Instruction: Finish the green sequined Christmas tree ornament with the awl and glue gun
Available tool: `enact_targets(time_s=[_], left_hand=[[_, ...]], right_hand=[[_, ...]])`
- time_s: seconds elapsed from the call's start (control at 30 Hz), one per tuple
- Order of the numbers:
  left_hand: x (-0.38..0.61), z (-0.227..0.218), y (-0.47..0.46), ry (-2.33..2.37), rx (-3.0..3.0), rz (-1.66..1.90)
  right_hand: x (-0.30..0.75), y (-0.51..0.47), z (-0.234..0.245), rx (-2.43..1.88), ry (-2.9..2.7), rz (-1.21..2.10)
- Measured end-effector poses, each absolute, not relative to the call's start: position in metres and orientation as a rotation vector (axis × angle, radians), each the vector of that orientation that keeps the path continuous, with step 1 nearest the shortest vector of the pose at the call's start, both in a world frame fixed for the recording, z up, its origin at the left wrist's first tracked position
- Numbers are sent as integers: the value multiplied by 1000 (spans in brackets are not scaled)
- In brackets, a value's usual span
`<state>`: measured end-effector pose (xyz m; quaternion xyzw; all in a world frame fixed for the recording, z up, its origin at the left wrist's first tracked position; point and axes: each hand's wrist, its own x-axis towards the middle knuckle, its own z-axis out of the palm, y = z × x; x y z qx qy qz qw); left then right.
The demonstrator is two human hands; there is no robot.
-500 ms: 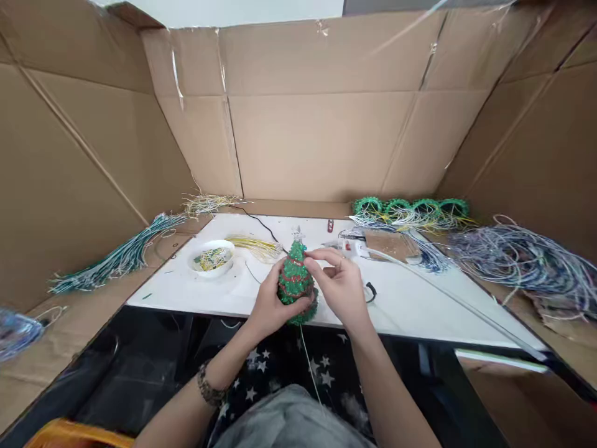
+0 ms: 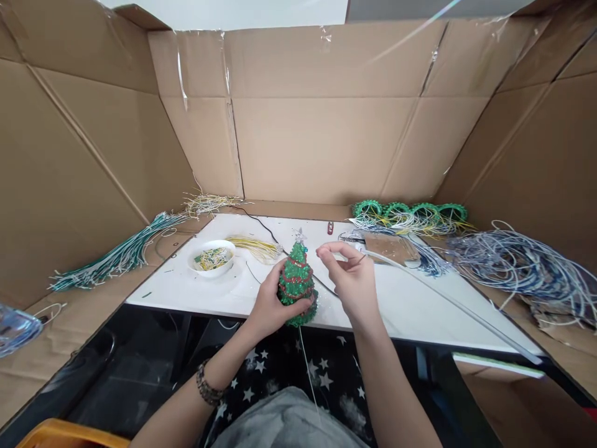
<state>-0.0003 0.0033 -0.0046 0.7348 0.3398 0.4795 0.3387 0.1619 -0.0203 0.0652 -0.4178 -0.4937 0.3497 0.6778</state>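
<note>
A small green beaded Christmas tree point(image 2: 298, 274) with red bands and a clear star point(image 2: 298, 234) on top stands upright in my left hand point(image 2: 274, 302), whose fingers and thumb wrap its lower left side. From its base a thin white wire point(image 2: 306, 361) hangs down over my lap. My right hand point(image 2: 352, 274) is raised to the right of the tree, apart from it, with thumb and forefinger pinched together. Whatever sits between those fingertips, if anything, is too small to make out.
A white bowl point(image 2: 232, 261) of short wire pieces and a yellow wire bundle point(image 2: 256, 247) lie left on the white table point(image 2: 420, 311). Green rings point(image 2: 396, 210) line the back right. Wire coils point(image 2: 522, 255) lie at right, green-white wires point(image 2: 125, 249) at left. Cardboard walls point(image 2: 321, 143) enclose the table.
My right hand has drawn away from the tree's upper right side, moving right with its fingertips pinched. My left hand and the tree have stayed almost where they were.
</note>
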Motion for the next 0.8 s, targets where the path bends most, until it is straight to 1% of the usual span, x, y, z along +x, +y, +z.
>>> enact_targets(time_s=[0.07, 0.13, 0.23, 0.3, 0.37, 0.4, 0.5, 0.6, 0.7, 0.8], left_hand=[[-1, -10, 6, 905, 1927, 1291], [-3, -13, 9, 877, 1965, 1386], [-7, -8, 6, 772, 2102, 1637], [-9, 4, -5, 692, 2218, 1846], [-8, 18, -23, 609, 2349, 1967], [-6, 25, -33, 557, 2439, 1952], [4, 36, -61, 382, 2648, 1721], [15, 32, -74, 383, 2621, 1622], [18, 25, -76, 408, 2487, 1625], [12, 25, -73, 531, 2383, 1847]], right_hand=[[171, -30, 72, -912, -1059, 766], [183, -47, 80, -836, -978, 660], [201, -81, 92, -617, -842, 411], [207, -103, 99, -501, -766, 360], [204, -119, 102, -447, -709, 425], [199, -123, 101, -426, -702, 500], [176, -123, 96, -354, -742, 822], [153, -114, 88, -281, -746, 1067], [139, -105, 81, -250, -757, 1122], [134, -96, 71, -302, -864, 1025]])
